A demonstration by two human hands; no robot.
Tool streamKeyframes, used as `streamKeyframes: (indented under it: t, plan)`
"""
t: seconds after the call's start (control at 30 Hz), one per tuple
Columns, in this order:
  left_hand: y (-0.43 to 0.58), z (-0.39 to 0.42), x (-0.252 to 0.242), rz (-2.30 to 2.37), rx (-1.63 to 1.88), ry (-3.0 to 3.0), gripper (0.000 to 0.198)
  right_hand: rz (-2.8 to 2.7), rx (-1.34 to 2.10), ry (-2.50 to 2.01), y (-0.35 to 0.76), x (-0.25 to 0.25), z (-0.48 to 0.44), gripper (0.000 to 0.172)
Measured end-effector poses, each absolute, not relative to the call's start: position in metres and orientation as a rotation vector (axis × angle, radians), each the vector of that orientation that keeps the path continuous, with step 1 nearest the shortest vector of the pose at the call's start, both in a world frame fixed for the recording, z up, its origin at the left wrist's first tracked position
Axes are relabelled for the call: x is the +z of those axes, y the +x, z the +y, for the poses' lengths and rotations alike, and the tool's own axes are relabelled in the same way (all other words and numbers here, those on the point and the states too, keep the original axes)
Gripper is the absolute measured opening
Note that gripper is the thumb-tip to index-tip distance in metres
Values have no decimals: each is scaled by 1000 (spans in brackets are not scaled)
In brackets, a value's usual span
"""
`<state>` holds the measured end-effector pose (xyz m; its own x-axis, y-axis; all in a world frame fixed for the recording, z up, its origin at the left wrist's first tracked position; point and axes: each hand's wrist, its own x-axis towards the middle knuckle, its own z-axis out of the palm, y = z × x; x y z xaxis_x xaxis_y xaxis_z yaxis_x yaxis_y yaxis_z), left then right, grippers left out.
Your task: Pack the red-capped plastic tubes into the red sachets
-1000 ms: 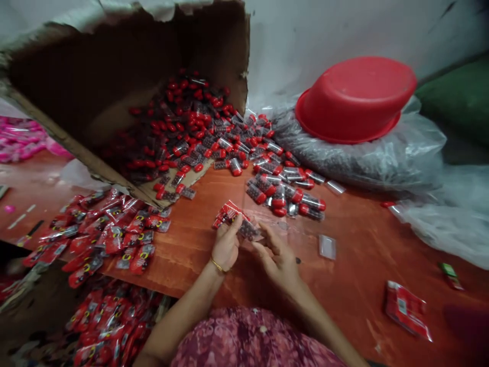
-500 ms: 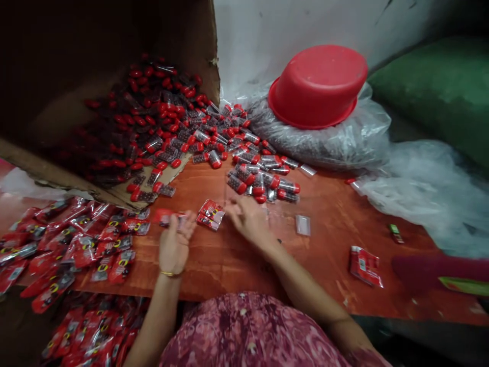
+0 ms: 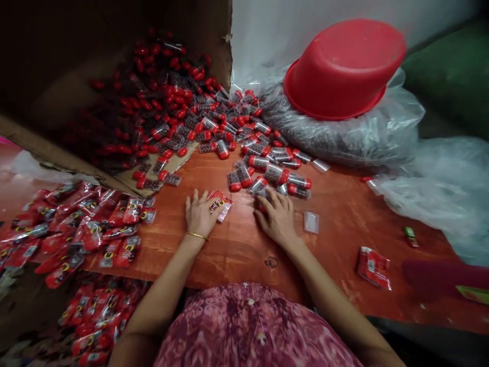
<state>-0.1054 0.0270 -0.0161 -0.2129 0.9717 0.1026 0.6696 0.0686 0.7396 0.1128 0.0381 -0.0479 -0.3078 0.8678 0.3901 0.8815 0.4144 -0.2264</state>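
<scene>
My left hand, with a gold bangle at the wrist, lies palm down on the orange table, its fingers spread and touching the edge of a small stack of red printed cards. To the right, my right hand reaches over the near edge of a pile of clear, red-capped containers. Its fingers are bent around a container, partly hidden beneath them. Many similar containers spill from a cardboard box at the back left.
Filled red packets are heaped on the left. A red tub rests on a plastic sack at the back right. On the right lie a clear piece, red packets and a green item.
My left hand has moved from beside the red packets to the card stack, and what it held is gone. My right hand has moved away from the cards to the containers. The view has shifted.
</scene>
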Motion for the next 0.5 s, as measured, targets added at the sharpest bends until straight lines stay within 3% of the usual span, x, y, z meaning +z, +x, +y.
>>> streamKeyframes:
  t: [0.2,0.5]
  plan:
    - [-114,29,-24,1981,863,1683,17,-2078,85,-1424,106,-37,20,26]
    - [-97,9,3,1882,1112,1700,22,-1521,1155,-1139,40,-13,38,32]
